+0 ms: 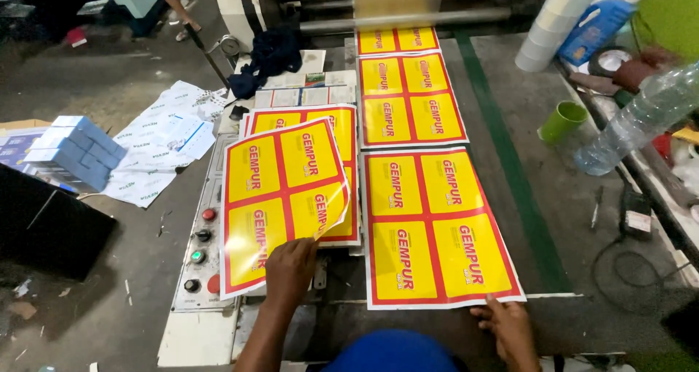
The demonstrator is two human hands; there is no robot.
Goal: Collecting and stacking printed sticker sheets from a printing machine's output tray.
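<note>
— So, what's over on the far left?

— A stack of pale blue boxes (75,151) on the floor, with white printed sheets (166,143) spread beside it. Further back a person (162,1) bends near the machine.

— And closer in?

— A grey control panel (202,248) with red, green and black buttons, just left of the pile. The left hand (290,270) lies flat, fingers together, pressing the near edge of the top yellow-and-red sheet (280,197). That sheet sits askew on a pile of like sheets (336,135), its right edge curling up.

— Anything behind the pile?

— A dark blue cloth (268,55) bunched over some papers, up against the rollers (397,15).

— Moving right?

— A second yellow-and-red sheet (433,226) lies flat on the machine bed, more of the same print (408,99) running back from it toward the rollers. The right hand (507,327) has its fingertips on that sheet's near right corner, fingers spread a little, gripping nothing that I can see. The two hands are well apart.

— What crowds the right side?

— A green stripe along the bed, then a green cup (562,121), rolls of white tape (557,19), a clear plastic bottle (641,117) lying tilted on the ledge, and a black cable (626,266) looped below it
</note>
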